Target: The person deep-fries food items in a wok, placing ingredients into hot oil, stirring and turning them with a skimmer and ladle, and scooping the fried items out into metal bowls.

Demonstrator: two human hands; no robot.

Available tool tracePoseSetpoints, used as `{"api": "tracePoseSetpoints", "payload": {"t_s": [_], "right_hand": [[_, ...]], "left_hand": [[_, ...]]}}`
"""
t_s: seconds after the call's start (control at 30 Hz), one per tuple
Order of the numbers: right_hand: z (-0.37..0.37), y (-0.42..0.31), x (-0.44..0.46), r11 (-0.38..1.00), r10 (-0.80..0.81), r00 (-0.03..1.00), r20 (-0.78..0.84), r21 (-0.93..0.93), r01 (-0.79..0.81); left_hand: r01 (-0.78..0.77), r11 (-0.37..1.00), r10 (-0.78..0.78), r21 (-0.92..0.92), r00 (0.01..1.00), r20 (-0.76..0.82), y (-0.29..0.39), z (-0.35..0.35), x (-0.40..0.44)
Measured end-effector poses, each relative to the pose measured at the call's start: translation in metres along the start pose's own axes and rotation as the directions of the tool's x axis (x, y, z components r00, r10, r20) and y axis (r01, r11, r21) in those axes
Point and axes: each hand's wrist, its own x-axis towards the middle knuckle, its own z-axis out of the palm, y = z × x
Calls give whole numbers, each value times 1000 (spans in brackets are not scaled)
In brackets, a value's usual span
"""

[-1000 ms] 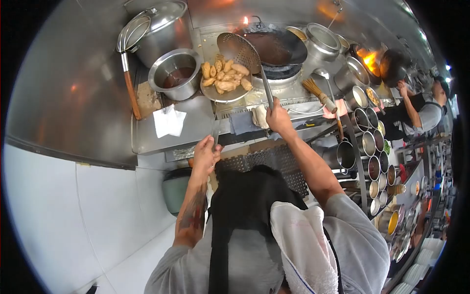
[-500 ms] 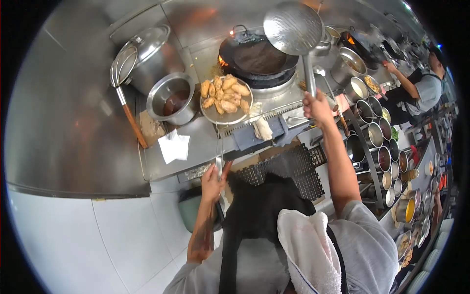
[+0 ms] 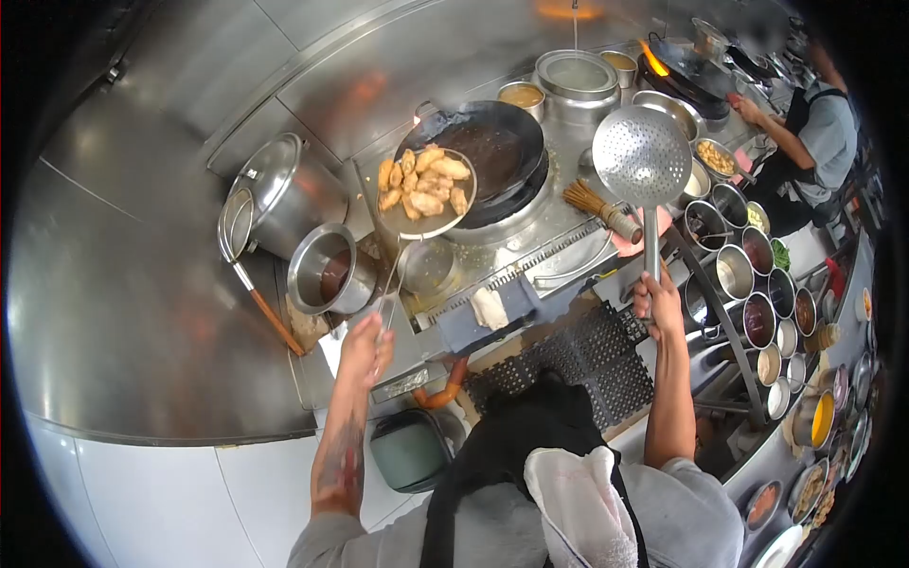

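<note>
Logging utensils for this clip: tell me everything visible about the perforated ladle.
The perforated ladle looks like silvery metal: a broad round bowl, pierced by many small holes, on a straight handle. The right hand grips the handle's near end; the bowl points away from the wearer, right of the wok. No food shows on it.

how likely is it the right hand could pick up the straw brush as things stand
Probably not without freeing itself first: the right hand is wrapped around the handle of the perforated ladle. Otherwise the way looks fairly free, as the straw brush lies nearby, mostly in plain view.
</note>
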Motion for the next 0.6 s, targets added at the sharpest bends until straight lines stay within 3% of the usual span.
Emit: {"api": "tracePoseSetpoints", "payload": {"t_s": [0.1, 0.3, 0.37, 0.53, 0.6], "right_hand": [[-20, -6, -11, 999, 36, 999, -1, 18, -36], [-42, -9, -66, 999, 26, 997, -76, -19, -28], [-48, 0, -87, 1000, 19, 995, -94, -2, -20], [-43, 28, -140, 1000, 5, 987, -161, 29, 0], [-39, 37, -149, 1000, -14, 980, -197, 15, 17]], "left_hand": [[-118, 990, 114, 74, 992, 48, 12, 36, 72], [-153, 982, 154, 107, 988, 5, 23, 50, 187], [-154, 938, 177, 310, 983, -45, 35, 48, 207], [-234, 871, 268, 433, 963, -19, 58, 49, 243], [-291, 770, 324, 568, 945, 44, 73, 46, 277]]}}
